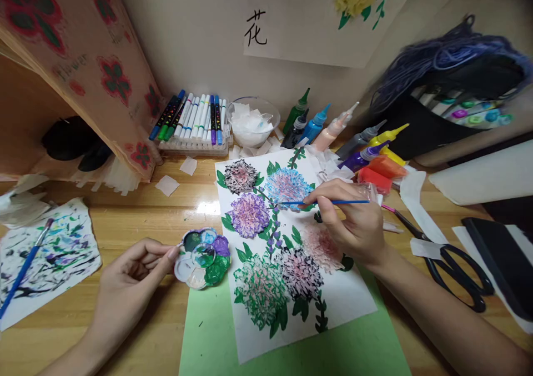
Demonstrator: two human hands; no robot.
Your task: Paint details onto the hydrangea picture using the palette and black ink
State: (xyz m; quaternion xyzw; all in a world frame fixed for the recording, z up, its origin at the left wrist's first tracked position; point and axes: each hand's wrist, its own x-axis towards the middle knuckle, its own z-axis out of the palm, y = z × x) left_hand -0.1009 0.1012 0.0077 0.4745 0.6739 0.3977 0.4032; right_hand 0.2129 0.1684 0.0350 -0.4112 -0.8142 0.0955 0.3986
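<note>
My left hand [139, 279] pinches the left edge of a flower-shaped paint palette [215, 268] with green, purple, blue and white wells. Between the thumb and fingers of my right hand [350, 215] is a thin blue paintbrush [350, 202]. The brush tip points left, at the stem between the blue and purple flowers on a white sheet [250, 349]. Several textured flowers with green leaves cover this sheet, among them a purple flower [250, 215] and a green one [261, 290]. My right hand hides part of the sheet's right side. Light green paper [204, 337] lies underneath.
Marker pens [195, 119], a glass bowl [255, 123] of paper pieces and paint bottles [316, 125] line the back. Black scissors [453, 270] lie right. On the left, a larger brush [25, 273] rests on a paint-stained sheet [79, 254], below a decorated box [89, 59].
</note>
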